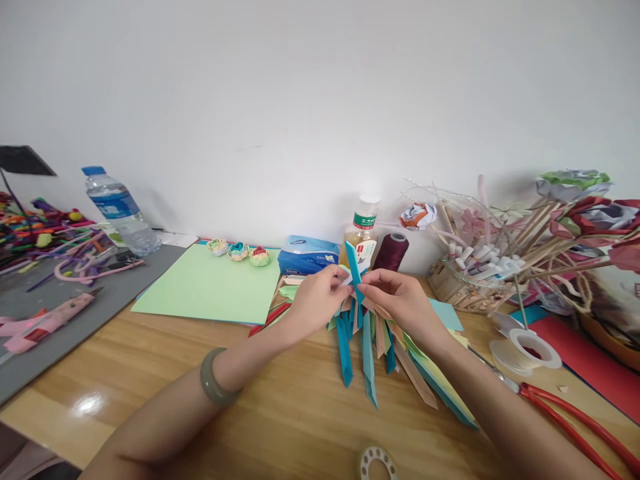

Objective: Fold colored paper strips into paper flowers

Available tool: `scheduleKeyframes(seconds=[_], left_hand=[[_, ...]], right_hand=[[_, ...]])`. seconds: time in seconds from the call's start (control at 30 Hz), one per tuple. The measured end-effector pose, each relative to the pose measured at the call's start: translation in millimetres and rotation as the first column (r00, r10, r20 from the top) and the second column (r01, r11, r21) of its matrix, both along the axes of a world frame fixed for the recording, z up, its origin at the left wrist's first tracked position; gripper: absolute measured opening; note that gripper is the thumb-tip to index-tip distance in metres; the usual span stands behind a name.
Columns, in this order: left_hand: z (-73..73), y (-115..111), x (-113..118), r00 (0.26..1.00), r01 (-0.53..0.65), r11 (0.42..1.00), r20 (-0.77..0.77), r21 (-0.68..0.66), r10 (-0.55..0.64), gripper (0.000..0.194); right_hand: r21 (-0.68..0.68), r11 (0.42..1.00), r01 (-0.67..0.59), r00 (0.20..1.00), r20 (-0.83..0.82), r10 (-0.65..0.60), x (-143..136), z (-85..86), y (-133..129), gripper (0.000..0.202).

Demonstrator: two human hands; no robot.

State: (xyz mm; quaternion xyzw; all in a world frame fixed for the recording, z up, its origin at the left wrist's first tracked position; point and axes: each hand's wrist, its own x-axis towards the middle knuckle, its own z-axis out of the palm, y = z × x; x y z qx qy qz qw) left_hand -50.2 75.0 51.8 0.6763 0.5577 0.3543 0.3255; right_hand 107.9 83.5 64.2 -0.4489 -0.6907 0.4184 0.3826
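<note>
At frame centre, a blue paper strip (355,270) is pinched by the fingers of left hand (320,300) and right hand (403,300), above folded strips (369,360). Risk: crease may be skewed if pinch pressure is uneven; loose strips may be snagged by either wrist.

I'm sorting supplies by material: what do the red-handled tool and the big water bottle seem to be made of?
Red-handled tool: probably metal, from its grey shine, with smooth, likely plastic-coated handles.

Water bottle: likely glossy clear plastic, being see-through.
</note>
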Motion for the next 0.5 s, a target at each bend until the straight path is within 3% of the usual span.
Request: scheduleKeyframes(seconds=[0.07,0.23,0.5], left_hand=[[-5.6,2.6,1.8,0.992,0.055,0.995,0.122,-0.089,-0.044,0.016],[-12.1,5.7,3.6,0.973,0.075,0.983,0.230,-0.167,-0.035,0.012],[-5.7,3.2,4.9,0.894,0.202,0.929,0.445,-0.310,-0.046,0.012]], right_hand=[[0.004,1.000,0.000,1.000,-0.011,0.000,0.7,-1.5,1.3,0.022],[0.019,1.000,-0.005,0.999,-0.039,0.006,-1.2,-4.1,0.1,0.019],[0.016,1.000,0.018,0.999,-0.051,-0.017,-0.4,-1.4,-0.5,0.023]])
